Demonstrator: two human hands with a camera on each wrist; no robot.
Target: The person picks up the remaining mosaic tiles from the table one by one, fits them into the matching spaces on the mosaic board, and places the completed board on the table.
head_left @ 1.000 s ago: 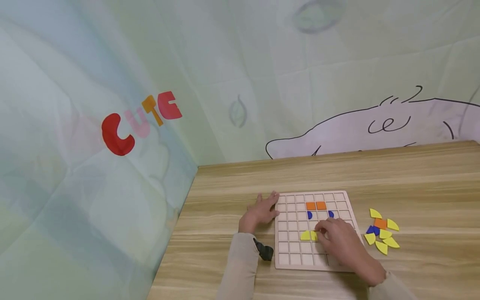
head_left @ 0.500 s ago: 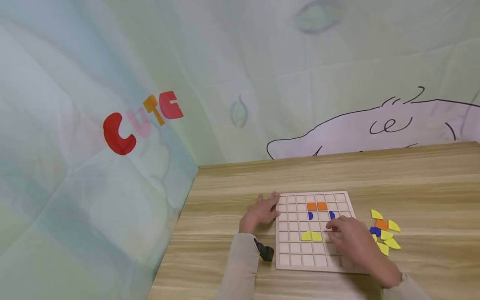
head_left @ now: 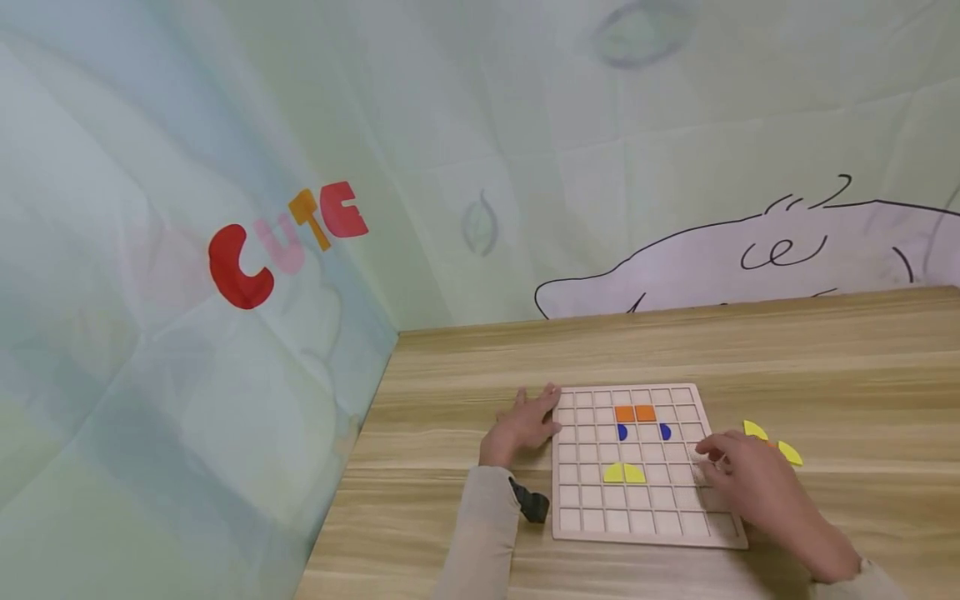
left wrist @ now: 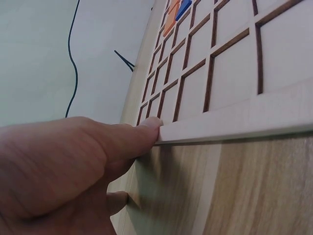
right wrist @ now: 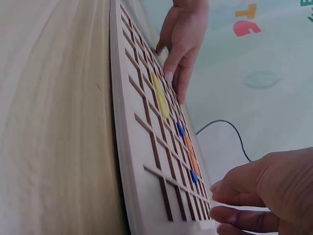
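A wooden grid board [head_left: 585, 497] lies flat on the table. Two orange square tiles [head_left: 625, 413] sit side by side on it, with two blue half-round tiles [head_left: 666, 432] just below and two yellow quarter-round tiles [head_left: 635, 473] lower down. At the board's left edge my left hand [head_left: 519, 429] rests, its thumb touching the rim in the left wrist view. My right hand [head_left: 757, 483] hovers over the right edge, fingers loosely bent, with nothing visible between them in the right wrist view. It hides most of the loose tiles behind it.
Yellow loose tiles [head_left: 791, 453] peek out beyond my right hand, right of the board. A printed cloth wall [head_left: 480, 275] stands behind the wooden table [head_left: 450, 367] and along its left side. A black device [head_left: 532, 505] is strapped to my left wrist.
My right hand has moved right from the yellow tiles on the board to its right edge, uncovering them and covering most of the loose pile. My left hand stays in place.
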